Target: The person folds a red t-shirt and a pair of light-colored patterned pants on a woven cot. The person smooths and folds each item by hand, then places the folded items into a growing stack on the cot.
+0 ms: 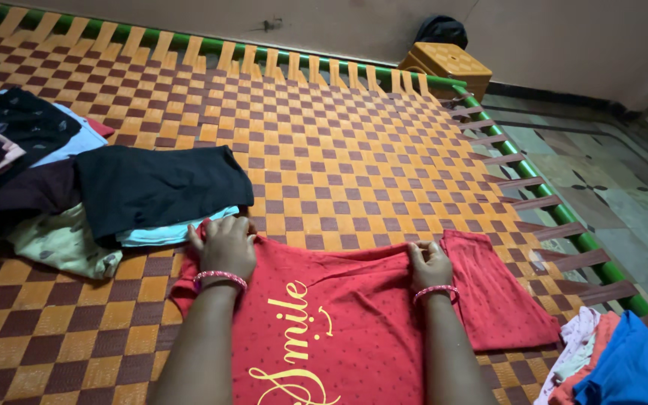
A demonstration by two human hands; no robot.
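Note:
A red T-shirt [339, 322] with yellow lettering and small dots lies flat on a woven orange-and-brown cot [324, 150]. My left hand [224, 246] presses on the shirt's left shoulder, fingers spread over the cloth edge. At the right shoulder, my right hand [429, 264] pinches the fabric near the sleeve [504, 300], which lies spread to the right. Both wrists wear pink bangles.
A pile of clothes sits at the left: a black garment [159, 187] on top, light blue and pale green pieces under it. More clothes [616, 360] in blue, orange and white lie at the lower right. The green cot frame [564, 217] borders a tiled floor. A yellow stool [448, 64] stands behind.

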